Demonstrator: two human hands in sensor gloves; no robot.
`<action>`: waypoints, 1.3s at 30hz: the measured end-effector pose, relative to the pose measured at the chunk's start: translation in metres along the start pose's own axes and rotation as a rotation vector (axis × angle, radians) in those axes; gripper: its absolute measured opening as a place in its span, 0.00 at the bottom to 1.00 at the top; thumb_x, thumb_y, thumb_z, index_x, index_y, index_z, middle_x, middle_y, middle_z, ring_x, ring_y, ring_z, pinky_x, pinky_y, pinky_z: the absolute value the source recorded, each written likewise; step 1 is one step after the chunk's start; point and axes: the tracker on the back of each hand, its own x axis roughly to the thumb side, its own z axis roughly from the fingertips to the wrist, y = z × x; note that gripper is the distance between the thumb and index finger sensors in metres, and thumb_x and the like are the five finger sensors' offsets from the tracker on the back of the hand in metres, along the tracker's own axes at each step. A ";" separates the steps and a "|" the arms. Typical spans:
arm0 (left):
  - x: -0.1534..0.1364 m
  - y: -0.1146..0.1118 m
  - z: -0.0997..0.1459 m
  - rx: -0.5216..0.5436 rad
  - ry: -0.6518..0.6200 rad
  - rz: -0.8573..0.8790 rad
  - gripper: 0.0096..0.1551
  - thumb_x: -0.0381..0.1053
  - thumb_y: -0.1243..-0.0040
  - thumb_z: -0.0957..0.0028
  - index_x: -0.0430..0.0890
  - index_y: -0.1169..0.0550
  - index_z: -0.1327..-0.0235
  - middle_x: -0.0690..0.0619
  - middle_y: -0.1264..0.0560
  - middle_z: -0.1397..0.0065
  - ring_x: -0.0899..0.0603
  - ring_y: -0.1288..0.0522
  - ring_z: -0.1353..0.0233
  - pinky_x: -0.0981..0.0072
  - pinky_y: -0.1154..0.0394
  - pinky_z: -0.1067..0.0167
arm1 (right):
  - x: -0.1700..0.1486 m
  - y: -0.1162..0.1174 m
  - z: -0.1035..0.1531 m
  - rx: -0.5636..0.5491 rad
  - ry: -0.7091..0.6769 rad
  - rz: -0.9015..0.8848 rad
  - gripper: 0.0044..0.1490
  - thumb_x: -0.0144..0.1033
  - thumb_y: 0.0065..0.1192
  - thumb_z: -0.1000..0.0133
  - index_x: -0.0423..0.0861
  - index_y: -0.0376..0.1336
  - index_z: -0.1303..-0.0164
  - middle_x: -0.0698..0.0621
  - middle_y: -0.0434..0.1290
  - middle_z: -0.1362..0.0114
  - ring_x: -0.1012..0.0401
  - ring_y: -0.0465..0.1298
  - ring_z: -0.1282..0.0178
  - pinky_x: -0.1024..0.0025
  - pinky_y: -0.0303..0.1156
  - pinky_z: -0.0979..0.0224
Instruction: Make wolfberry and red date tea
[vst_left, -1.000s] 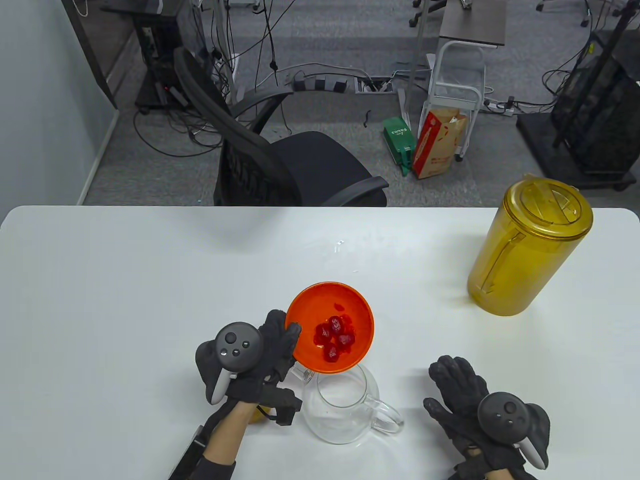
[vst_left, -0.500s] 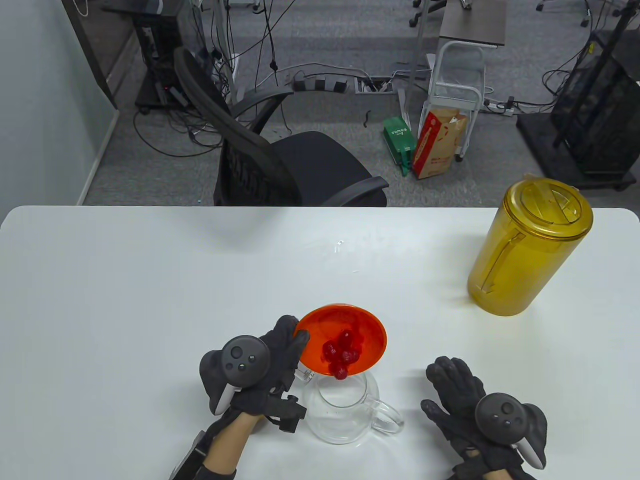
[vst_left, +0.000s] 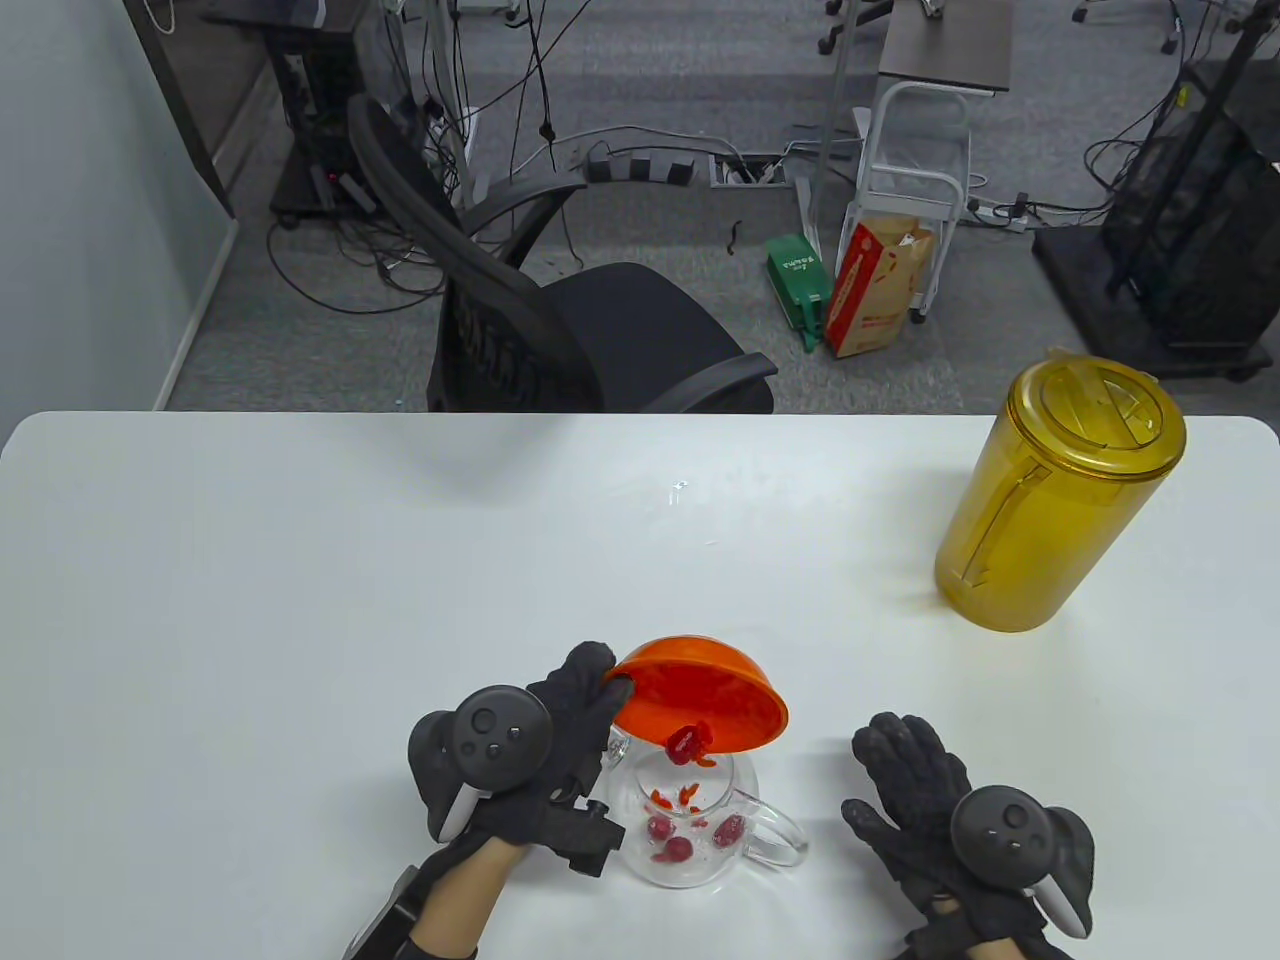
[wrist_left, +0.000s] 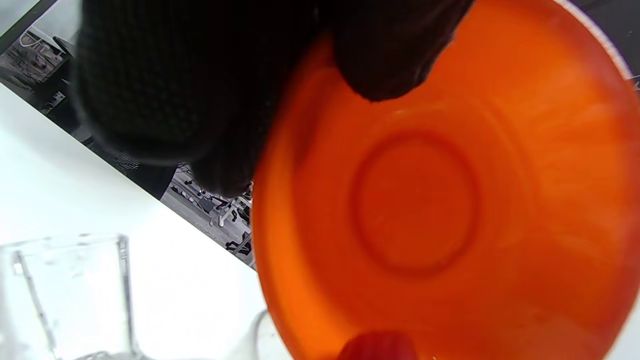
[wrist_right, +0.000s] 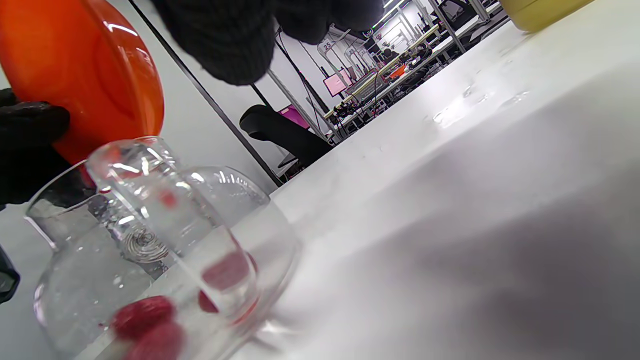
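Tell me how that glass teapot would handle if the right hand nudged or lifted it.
The glass teapot probably slides rather than tips: it looks squat and round-bodied on the smooth white table. It is likely light, holding only a few red dates and no visible water. Clear thin glass suggests fragility; its side handle looks the safest grip.

The light is bright and even, and the white table (vst_left: 300, 560) shines pale all over. Soft grey shadows lie just under the right hand (vst_left: 935, 820) and under the left hand (vst_left: 530, 745). A small shiny spot of glare sits far beyond the hands. In the left wrist view the glove is a dark blur. In the right wrist view the glass teapot (wrist_right: 150, 250) and red pieces look fuzzy
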 end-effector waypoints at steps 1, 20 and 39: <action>0.000 0.000 0.000 -0.004 -0.001 0.005 0.19 0.49 0.35 0.43 0.39 0.24 0.46 0.40 0.13 0.49 0.37 0.09 0.58 0.57 0.11 0.64 | 0.000 0.000 0.000 0.000 0.000 -0.001 0.45 0.46 0.64 0.38 0.44 0.50 0.15 0.45 0.48 0.10 0.47 0.43 0.12 0.40 0.41 0.18; -0.015 -0.003 -0.004 -0.022 0.070 0.101 0.23 0.52 0.39 0.40 0.35 0.27 0.45 0.45 0.11 0.59 0.45 0.09 0.68 0.65 0.12 0.72 | 0.000 0.000 0.000 -0.002 0.001 -0.001 0.45 0.46 0.64 0.38 0.44 0.50 0.15 0.45 0.48 0.10 0.47 0.43 0.12 0.40 0.41 0.18; -0.155 0.049 -0.050 0.016 0.701 0.141 0.26 0.53 0.41 0.38 0.32 0.28 0.44 0.46 0.12 0.61 0.47 0.11 0.71 0.67 0.14 0.74 | -0.003 -0.001 -0.002 -0.006 0.026 -0.023 0.45 0.46 0.64 0.38 0.44 0.50 0.15 0.45 0.48 0.10 0.47 0.43 0.12 0.40 0.41 0.18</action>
